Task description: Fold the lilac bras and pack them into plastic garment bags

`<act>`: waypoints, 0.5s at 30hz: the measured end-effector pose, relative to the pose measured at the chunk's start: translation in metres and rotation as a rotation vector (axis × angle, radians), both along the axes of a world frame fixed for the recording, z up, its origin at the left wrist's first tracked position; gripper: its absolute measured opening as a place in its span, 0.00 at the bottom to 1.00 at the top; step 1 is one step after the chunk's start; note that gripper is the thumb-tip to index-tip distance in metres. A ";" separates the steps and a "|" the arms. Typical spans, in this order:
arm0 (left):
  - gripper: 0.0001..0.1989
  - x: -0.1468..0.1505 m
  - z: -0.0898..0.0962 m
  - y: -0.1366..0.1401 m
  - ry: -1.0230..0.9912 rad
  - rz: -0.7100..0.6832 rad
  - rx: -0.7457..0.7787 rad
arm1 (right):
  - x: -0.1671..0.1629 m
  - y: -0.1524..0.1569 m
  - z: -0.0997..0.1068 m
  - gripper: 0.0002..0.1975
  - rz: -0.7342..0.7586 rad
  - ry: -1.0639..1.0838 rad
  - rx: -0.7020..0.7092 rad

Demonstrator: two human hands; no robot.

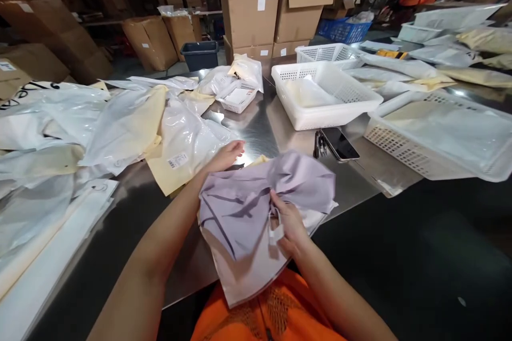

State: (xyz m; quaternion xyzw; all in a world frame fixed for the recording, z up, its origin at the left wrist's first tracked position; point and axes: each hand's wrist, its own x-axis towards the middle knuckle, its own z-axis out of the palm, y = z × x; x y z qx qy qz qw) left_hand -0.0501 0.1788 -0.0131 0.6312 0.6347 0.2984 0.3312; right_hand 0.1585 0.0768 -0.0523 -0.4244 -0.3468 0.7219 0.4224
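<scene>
At the near edge of the tabletop [256, 130], the lavender garment [236, 202] is pinched in the right hand's [291, 225] grip; its long axis lies left to right. Beyond its far left corner the left hand [228, 155] is seen, its closure not clear.

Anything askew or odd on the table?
Yes, mildly: the near right basket seems to jut past the edge of the table. At left, bags lie in a loose, overlapping heap at mixed angles. I see nothing spilled.
</scene>
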 end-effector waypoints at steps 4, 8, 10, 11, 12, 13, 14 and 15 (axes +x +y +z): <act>0.23 -0.053 0.026 -0.042 0.020 0.196 0.086 | 0.027 -0.031 0.009 0.17 0.288 -0.069 0.110; 0.16 -0.056 0.035 -0.098 0.243 0.225 0.240 | 0.079 -0.034 0.037 0.14 0.433 -0.677 0.537; 0.16 -0.037 0.026 -0.112 0.367 0.123 0.264 | 0.084 -0.020 0.044 0.12 0.288 -0.924 0.806; 0.17 -0.025 0.020 -0.115 0.436 0.076 0.253 | 0.080 -0.010 0.044 0.13 0.261 -1.017 0.959; 0.20 -0.012 0.012 -0.114 0.505 0.039 0.223 | 0.073 0.001 0.042 0.17 0.281 -1.097 1.111; 0.23 0.000 0.005 -0.112 0.566 0.019 0.180 | 0.064 0.012 0.038 0.21 0.344 -1.163 1.237; 0.24 0.010 -0.002 -0.108 0.609 0.014 0.134 | 0.055 0.021 0.033 0.22 0.432 -1.219 1.321; 0.23 0.018 -0.007 -0.104 0.630 0.016 0.094 | 0.047 0.029 0.028 0.19 0.508 -1.260 1.363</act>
